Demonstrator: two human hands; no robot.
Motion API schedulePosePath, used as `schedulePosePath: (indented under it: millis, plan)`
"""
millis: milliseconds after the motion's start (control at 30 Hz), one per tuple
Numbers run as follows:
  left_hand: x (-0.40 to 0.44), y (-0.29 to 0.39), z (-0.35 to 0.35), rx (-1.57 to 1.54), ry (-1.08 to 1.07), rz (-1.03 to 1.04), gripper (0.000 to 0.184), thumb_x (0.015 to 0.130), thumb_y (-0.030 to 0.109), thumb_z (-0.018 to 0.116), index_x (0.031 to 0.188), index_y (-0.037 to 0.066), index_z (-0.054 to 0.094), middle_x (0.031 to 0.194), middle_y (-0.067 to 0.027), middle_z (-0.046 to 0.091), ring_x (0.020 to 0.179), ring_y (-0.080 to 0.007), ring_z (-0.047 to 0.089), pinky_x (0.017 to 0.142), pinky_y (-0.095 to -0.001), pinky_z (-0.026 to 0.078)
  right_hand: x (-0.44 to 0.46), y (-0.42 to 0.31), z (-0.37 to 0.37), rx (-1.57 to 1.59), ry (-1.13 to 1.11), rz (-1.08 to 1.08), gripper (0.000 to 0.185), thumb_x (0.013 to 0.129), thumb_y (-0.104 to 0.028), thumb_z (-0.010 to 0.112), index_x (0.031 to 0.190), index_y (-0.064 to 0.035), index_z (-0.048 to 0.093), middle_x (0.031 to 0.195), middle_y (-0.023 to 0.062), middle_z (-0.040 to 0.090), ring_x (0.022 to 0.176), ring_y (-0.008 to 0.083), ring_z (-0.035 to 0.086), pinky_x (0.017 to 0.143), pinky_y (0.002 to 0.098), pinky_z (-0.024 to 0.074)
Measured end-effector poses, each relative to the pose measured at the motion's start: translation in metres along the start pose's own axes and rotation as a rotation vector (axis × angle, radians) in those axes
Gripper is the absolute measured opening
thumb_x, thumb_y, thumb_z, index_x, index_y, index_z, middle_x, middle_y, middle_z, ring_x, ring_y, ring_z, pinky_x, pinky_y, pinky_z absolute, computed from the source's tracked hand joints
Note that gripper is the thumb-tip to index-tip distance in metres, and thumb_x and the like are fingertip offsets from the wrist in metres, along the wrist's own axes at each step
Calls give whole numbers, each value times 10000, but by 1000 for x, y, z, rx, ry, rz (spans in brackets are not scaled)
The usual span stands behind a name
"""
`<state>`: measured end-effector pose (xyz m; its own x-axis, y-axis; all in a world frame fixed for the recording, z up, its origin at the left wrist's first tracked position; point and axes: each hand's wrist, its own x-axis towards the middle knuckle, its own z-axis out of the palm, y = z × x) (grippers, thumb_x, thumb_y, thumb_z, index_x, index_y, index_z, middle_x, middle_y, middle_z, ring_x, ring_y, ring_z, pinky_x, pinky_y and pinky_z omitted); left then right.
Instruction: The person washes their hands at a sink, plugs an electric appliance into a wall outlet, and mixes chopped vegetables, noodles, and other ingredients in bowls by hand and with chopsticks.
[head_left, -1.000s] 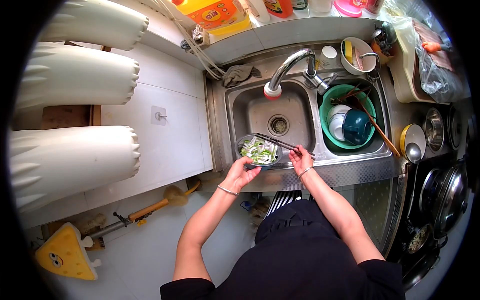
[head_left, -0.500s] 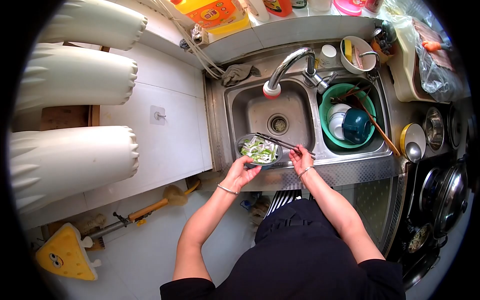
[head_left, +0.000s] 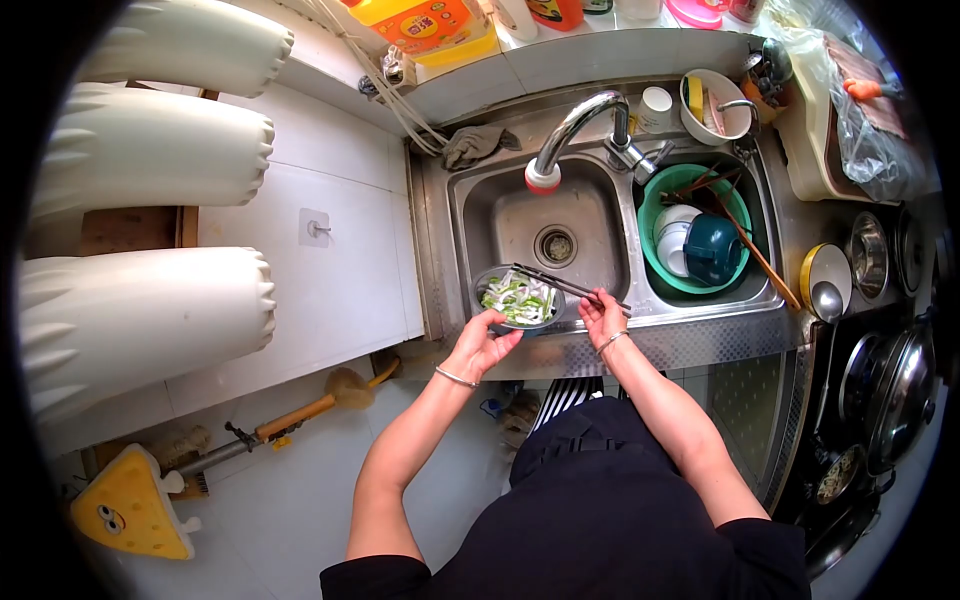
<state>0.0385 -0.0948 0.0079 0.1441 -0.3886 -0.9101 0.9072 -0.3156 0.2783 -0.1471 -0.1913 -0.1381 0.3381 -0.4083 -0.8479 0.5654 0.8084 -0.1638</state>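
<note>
Grasped the near rim of a small grey, see-through bowl (head_left: 476,290) in the left hand (head_left: 483,350), laying the thumb over the edge and setting other fingers beneath, likely to steady it from above and below. Gripped dark chopsticks (head_left: 565,287) in the right hand (head_left: 605,322) close to their nearer ends, seemingly to leave the longer stretch free across the bowl. Reached with their tips over the far side of the rim; could not tell contact from hovering.

Held the bowl above the near edge of the left sink basin (head_left: 490,215), perhaps for catching any drips. Saw inside a loose, tangled heap of thin slices (head_left: 518,299), pale white mixed with bright green, glossy; resembled scallion or pepper, but too small to name surely.

Saw past this the curved chrome faucet (head_left: 590,118), aimed into the basin rather than at the bowl. Found in the right basin (head_left: 765,215) a round green tub (head_left: 650,200), holding white bowls (head_left: 673,245), a dark teal vessel (head_left: 710,250) and a wooden-handled utensil (head_left: 772,275) leaning out over the near rim, probably for want of room inside. Spotted behind these a white cup (head_left: 655,108) and a yellow sponge (head_left: 695,97) in a white bowl (head_left: 737,125), presumably set along the back for easy reach.
</note>
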Motion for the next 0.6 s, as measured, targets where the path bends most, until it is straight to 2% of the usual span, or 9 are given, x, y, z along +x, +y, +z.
schedulePosePath:
  millis: [67,200,267,467,533,600]
  plan:
    - [4,1,-5,-35,5,-39,306,763,15,504,1052,-56,437,1014,-198,545,773,-296,614,655,-357,576,1,0,-1,-3,1,-2,137,863,-220,562,899,-88,558,784,48,600,702,191,608,672,347,514]
    - [9,-9,-18,22,-7,-3,267,763,24,489,1017,-55,468,991,-184,562,770,-277,613,647,-346,569,-5,-7,3,-3,-21,-22,142,860,-220,568,905,-86,565,790,48,596,701,192,607,663,343,516]
    - [11,-18,-25,42,-92,47,250,757,35,476,995,-41,493,967,-163,582,773,-257,612,636,-343,560,-17,-20,14,-19,-49,-46,145,857,-221,573,908,-86,567,791,50,594,698,192,606,659,340,517]
    - [8,-47,-22,53,-142,172,197,715,36,480,879,-26,570,868,-140,621,725,-236,621,628,-350,554,-85,-74,49,-300,-262,-273,187,863,-210,570,972,-59,579,784,48,595,668,185,615,640,311,520]
    - [2,-53,-12,-4,-154,254,102,737,30,483,725,-27,566,786,-151,621,671,-240,623,620,-354,563,-118,-90,60,-448,-326,-395,211,889,-191,531,996,-16,579,810,75,606,677,183,618,663,285,519]
    - [-2,-58,-4,-35,-173,285,111,735,27,490,709,-42,573,766,-151,624,668,-233,627,610,-353,568,-150,-104,70,-655,-449,-575,234,909,-183,494,1008,14,572,821,88,605,694,178,613,668,286,517]
